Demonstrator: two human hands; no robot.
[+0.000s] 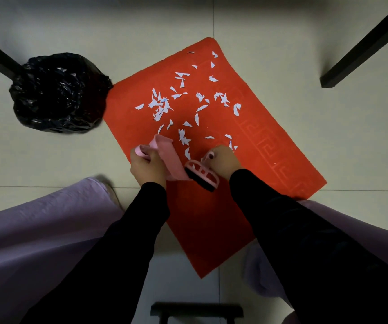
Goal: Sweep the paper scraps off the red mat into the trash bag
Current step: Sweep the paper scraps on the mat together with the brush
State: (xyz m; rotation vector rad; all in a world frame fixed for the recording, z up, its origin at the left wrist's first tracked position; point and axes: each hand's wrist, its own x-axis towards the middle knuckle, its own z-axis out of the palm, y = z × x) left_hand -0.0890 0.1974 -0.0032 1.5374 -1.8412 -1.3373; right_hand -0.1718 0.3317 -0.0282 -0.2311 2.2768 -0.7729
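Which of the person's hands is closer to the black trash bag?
Left. The left hand, gripping the pink dustpan, is at the edge of the red mat facing the trash bag; the right hand, holding the brush, is farther across the mat.

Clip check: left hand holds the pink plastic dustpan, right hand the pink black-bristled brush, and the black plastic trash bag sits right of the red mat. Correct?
Not quite: the head view shows the black plastic trash bag left of the red mat. The rest holds.
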